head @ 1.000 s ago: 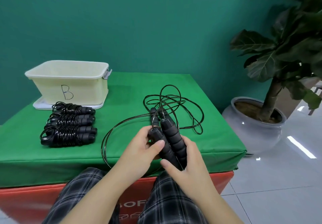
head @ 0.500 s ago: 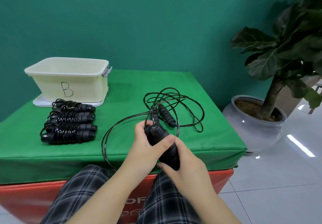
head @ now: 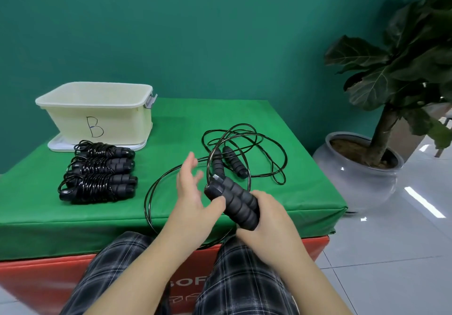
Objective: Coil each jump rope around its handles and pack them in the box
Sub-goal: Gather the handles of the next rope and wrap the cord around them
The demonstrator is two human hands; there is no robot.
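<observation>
Fingers (head: pixel 265 198) of our right hand (head: pixel 271 219) curl round paired foam handles (head: pixel 236 201); left hand (head: pixel 189 192) spread, empty. Springy, slippery cord (head: pixel 171 180) near the front edge: grip close to the handles.

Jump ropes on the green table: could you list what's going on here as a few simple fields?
Held: right hand grips two black foam handles side by side
Other hand: left hand open beside the handles, thumb touching them
Held rope's cord: uncoiled, looping over the green table
Coiled ropes: lying before the box
Loose rope: uncoiled, behind the hands
Box: cream, marked B; inside hidden
</observation>
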